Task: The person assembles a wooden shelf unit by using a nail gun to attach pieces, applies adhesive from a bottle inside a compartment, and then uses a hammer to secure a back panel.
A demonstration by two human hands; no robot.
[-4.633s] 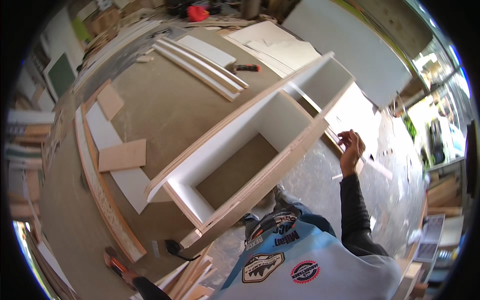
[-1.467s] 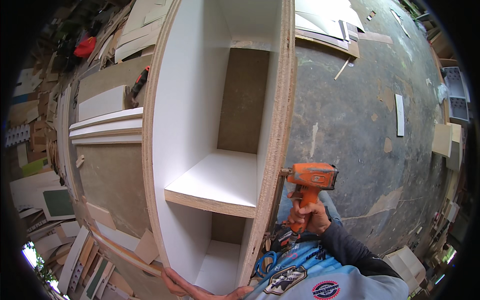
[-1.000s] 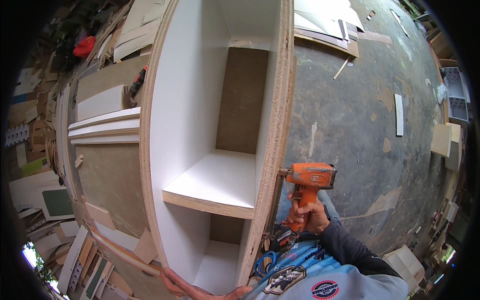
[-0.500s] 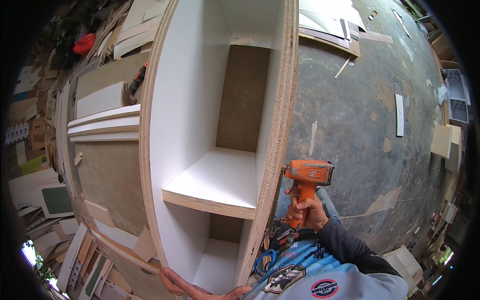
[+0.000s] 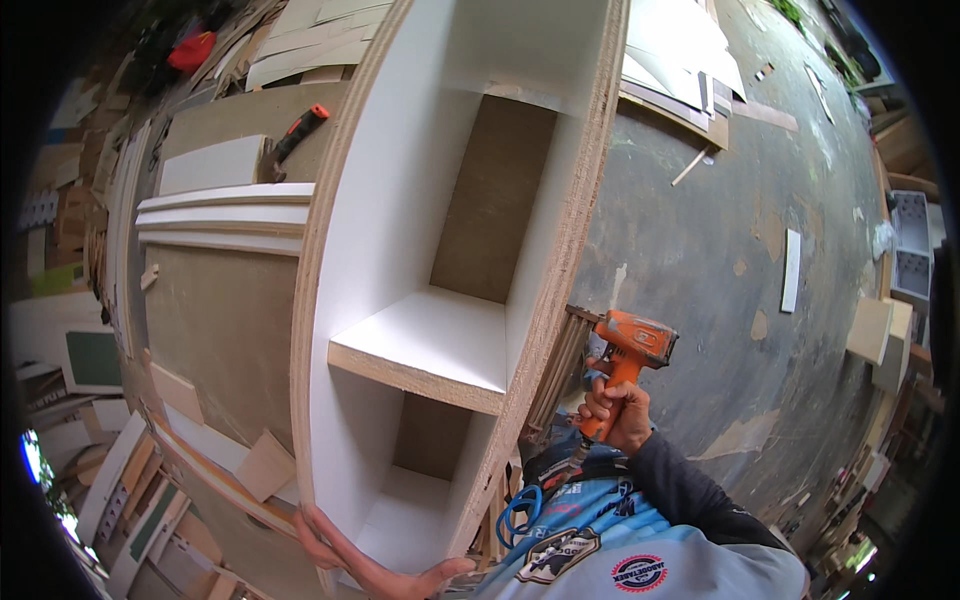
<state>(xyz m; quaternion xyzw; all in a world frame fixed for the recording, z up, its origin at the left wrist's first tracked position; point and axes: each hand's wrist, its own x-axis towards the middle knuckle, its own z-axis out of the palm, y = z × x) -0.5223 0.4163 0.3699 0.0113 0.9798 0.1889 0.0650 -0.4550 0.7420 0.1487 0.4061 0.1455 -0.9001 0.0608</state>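
A tall open cabinet (image 5: 414, 378) with white inner faces and raw plywood edges stands in front of me, one shelf (image 5: 425, 335) across its middle. My right hand (image 5: 624, 412) is wrapped round the handle of an orange nail gun (image 5: 638, 340) just right of the cabinet. The gun's nose points left at the outer side of the right panel; whether it touches is unclear. At the lower left, my left hand (image 5: 322, 538) is closed over the edge of the left panel, its forearm crossing the cabinet's near end. Some of its fingers are hidden outside the panel.
A hammer (image 5: 296, 140) with a red-and-black handle lies left of the cabinet, beside white strips (image 5: 225, 215). Board offcuts (image 5: 175, 530) are heaped at far left. White sheets (image 5: 680, 55) lie at the back right. A blue hose (image 5: 520, 510) loops by my waist.
The view has shifted, and the hammer shows more fully. The nail gun has tilted slightly, showing more of its underside beside the panel. My left hand stays on the left panel.
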